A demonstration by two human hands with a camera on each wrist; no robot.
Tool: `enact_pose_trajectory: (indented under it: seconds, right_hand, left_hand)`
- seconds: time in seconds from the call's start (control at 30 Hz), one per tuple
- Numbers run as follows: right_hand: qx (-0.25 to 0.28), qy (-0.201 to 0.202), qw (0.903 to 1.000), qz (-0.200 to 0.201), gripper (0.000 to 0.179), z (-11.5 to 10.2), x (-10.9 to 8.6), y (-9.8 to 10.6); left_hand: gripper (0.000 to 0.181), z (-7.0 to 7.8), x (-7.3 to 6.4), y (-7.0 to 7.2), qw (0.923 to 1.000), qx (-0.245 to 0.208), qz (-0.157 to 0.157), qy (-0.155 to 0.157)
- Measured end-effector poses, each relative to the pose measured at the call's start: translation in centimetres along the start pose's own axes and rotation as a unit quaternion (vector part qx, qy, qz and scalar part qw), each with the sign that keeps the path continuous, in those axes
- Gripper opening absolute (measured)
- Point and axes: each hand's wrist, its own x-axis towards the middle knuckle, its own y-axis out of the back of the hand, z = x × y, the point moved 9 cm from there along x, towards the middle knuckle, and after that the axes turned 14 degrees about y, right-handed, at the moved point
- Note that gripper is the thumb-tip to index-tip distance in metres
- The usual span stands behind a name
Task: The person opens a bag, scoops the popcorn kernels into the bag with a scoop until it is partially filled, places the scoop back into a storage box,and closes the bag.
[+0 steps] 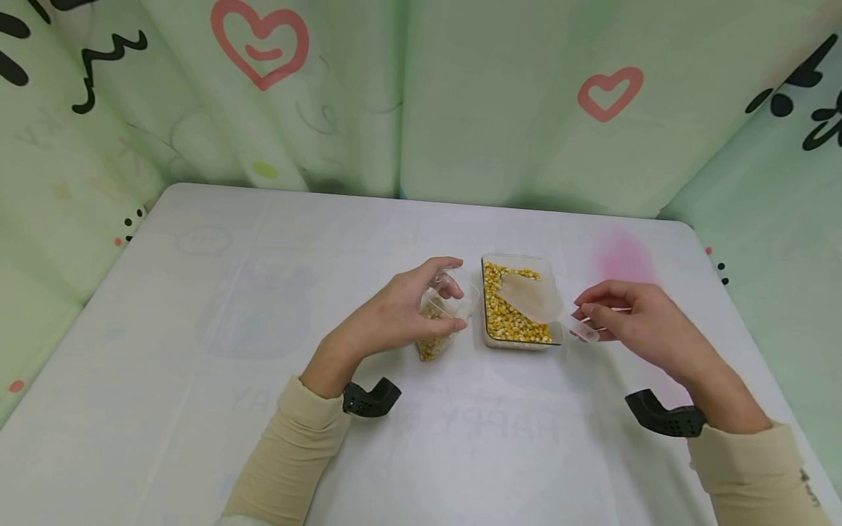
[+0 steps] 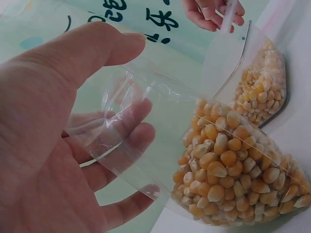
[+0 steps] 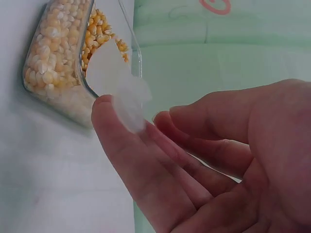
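Observation:
A clear plastic bag of corn kernels (image 2: 228,165) stands on the table, its mouth between the thumb and fingers of my left hand (image 1: 411,307). That thumb and the fingers are spread apart, and the fingers show through the plastic. To the bag's right, a clear rectangular container (image 1: 488,344) holds more corn kernels (image 1: 506,321). A translucent white scoop (image 1: 526,296) lies on them, with its handle (image 3: 132,109) sticking out over the container's right side. At the handle's end is my right hand (image 1: 631,318), fingers loosely bent; the handle overlaps one finger in the right wrist view.
The white table (image 1: 230,409) carries faint printed marks. Green curtains (image 1: 487,109) with red hearts and black drawings hang behind it and along both sides. A black band (image 1: 371,398) is on each wrist.

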Motion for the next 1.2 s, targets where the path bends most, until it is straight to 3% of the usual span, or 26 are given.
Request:
enact_pose_trajectory:
  seconds: [0.2, 0.37, 0.7, 0.97, 1.2]
  right_hand:
    - [0.017, -0.003, 0.9998, -0.014, 0.028, 0.1, 0.0, -0.6]
    - [-0.005, -0.001, 0.9999, -0.016, 0.027, -0.1, 0.0, -0.7]
    - [-0.073, 0.043, 0.9955, 0.043, 0.019, -2.8, 0.1, 0.1]
    - [-0.072, 0.064, 0.9926, 0.074, 0.018, -4.3, 0.2, 0.0]
    - [-0.036, 0.091, 0.9906, 0.095, 0.017, -5.7, 0.7, -1.0]
  left_hand:
    - [0.073, 0.1, -0.1, 0.0, 1.0, 0.002, 0.002, 0.0]
    - [0.072, 0.1, -0.1, 0.1, 1.0, 0.002, 0.004, 0.0]
    - [0.072, 0.1, -0.1, 0.2, 0.9999, 0.008, 0.013, -0.003]
    - [0.074, 0.2, 0.0, 0.1, 0.9998, 0.009, 0.016, -0.003]
    - [0.074, 0.2, -0.1, 0.1, 0.9995, 0.011, 0.029, -0.003]
